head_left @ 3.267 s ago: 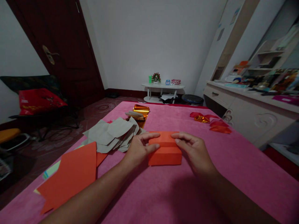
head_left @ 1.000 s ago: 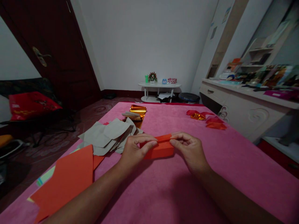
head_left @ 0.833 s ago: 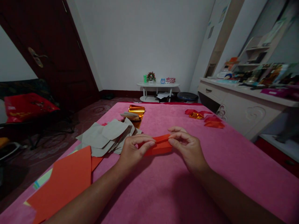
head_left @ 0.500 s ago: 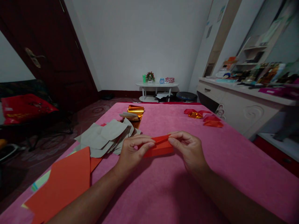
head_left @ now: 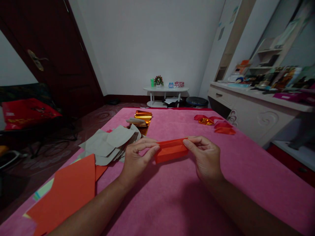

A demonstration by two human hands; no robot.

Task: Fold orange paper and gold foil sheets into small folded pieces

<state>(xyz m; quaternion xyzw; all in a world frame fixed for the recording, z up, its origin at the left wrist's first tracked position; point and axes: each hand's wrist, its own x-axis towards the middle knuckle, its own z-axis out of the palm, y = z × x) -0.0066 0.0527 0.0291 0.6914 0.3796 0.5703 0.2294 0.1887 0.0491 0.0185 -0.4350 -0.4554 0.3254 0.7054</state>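
A folded piece of orange-red paper is held over the pink cloth, stretched sideways between my hands. My left hand pinches its left upper corner between thumb and fingers. At the opposite upper corner, my right hand grips it the same way. Creases run along the paper's length, and its lower edge hangs just above or on the cloth; I cannot tell which. Beside my left forearm lie larger orange paper sheets. Behind my left hand is a loose pile of greyish paper pieces.
The pink cloth covers the table. Shiny gold foil lies at its far left. Folded red and gold paper pieces sit at the far right. A white dresser stands to the right, and a red bag rests at the left.
My hands have moved slightly apart, the right one shifting right. The orange-red paper now lies flatter and tauter, with more of its front face showing.
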